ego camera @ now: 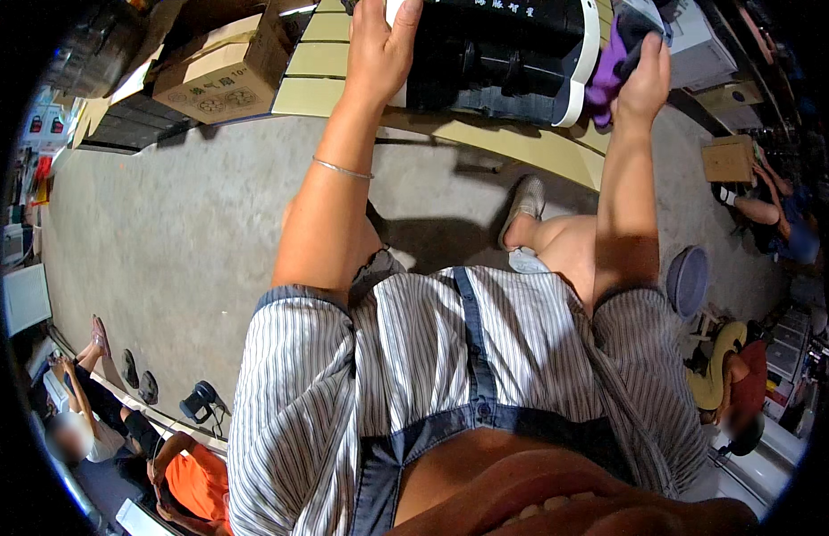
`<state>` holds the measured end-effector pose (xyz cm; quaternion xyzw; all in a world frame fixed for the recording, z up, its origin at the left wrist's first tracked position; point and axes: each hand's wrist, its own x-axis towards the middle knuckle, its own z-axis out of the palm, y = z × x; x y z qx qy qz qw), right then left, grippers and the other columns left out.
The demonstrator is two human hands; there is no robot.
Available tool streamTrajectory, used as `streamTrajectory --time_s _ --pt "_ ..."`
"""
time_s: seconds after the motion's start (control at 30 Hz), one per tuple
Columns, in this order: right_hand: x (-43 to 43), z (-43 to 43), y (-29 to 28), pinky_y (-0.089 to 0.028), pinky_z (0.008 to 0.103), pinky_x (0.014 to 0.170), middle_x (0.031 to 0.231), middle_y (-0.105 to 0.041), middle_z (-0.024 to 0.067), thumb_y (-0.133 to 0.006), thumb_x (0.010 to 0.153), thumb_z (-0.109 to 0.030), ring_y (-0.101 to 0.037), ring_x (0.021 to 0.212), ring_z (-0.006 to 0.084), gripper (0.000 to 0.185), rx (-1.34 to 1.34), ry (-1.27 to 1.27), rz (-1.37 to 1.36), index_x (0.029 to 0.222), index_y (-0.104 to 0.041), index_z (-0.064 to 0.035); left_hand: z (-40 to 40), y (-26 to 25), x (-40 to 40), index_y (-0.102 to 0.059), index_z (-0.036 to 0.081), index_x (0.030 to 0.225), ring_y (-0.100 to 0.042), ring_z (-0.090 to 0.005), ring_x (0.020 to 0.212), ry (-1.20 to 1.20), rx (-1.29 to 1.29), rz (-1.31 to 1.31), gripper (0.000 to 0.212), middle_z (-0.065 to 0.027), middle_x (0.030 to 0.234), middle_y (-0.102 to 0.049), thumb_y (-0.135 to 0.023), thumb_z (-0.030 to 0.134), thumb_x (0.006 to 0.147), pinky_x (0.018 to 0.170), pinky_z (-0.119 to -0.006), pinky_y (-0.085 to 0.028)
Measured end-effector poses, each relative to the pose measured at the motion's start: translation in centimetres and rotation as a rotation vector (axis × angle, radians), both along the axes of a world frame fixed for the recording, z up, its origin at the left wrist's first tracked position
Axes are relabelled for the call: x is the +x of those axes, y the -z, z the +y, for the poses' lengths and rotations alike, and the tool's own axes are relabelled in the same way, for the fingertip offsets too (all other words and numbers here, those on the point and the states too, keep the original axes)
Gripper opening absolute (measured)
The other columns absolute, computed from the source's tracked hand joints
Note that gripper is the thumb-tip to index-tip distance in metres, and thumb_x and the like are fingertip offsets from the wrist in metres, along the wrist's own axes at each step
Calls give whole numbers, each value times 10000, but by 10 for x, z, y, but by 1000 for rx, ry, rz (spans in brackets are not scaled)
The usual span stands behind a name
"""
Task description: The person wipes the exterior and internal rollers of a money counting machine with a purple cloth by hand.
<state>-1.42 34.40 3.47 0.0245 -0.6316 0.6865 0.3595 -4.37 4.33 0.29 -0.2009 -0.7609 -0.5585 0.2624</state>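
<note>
A black appliance housing (495,74) with white end panels, bearing writing, lies on a yellow slatted bench (314,97) at the top of the view. My left hand (381,53) is at its left end, the thumb on one side of the white panel and the fingers on the other; the picture's edge cuts off the fingertips. Beyond the right end panel, my right hand (641,87) holds a bunched purple and dark cloth (610,74). This cloth is close against the panel; whether it touches is unclear.
Left on the bench stands an open cardboard box (216,80). A grey basin (688,281) is at right on the concrete floor (153,228). People sit at lower left and right, one with a carton (726,159). A black corded device (198,402) stands at lower left.
</note>
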Motion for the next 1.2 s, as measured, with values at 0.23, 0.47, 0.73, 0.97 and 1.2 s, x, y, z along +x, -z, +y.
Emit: streamTrajectory --time_s 0.23,0.47,0.73,0.97,1.2 --pt "-87 28 1 -362 328 1026 1263 -582 133 -531 968 -365 -502 1208 235 446 278 -105 -306 1307 -551 -75 4 -7 -2 -439 -23 1336 -460 -351 1212 61 15 88 404 -215 1279 -510 -410 203 1002 1049 -398 -329" --pt "-44 33 51 -438 307 922 1153 -633 102 -470 992 -300 -585 1026 185 384 -152 -120 -492 1195 -603 -2 3 -1 -5 -441 -21 1338 -457 -337 1224 57 52 71 404 -202 1289 -511 -382 211 1012 1057 -390 -322" --pt "26 11 59 -462 319 796 1006 -650 123 -565 954 -310 -594 891 182 360 340 274 -302 1092 -600 20 4 -4 -1 -446 -17 1337 -453 -336 1228 56 50 86 409 -201 1295 -509 -392 222 1009 1059 -394 -321" --pt "36 -33 -39 -460 280 846 1068 -633 83 -649 911 -191 -571 945 167 318 446 503 145 1177 -569 -37 3 6 -6 -439 -10 1351 -443 -348 1238 29 78 45 421 -205 1312 -503 -383 230 1009 1062 -399 -318" --pt "-15 -149 -54 -485 373 787 957 -585 119 -697 793 -166 -580 901 321 190 1208 160 413 966 -641 -112 6 9 -8 -423 -6 1352 -458 -387 1206 18 68 112 415 -229 1279 -512 -400 222 1006 1036 -414 -345"
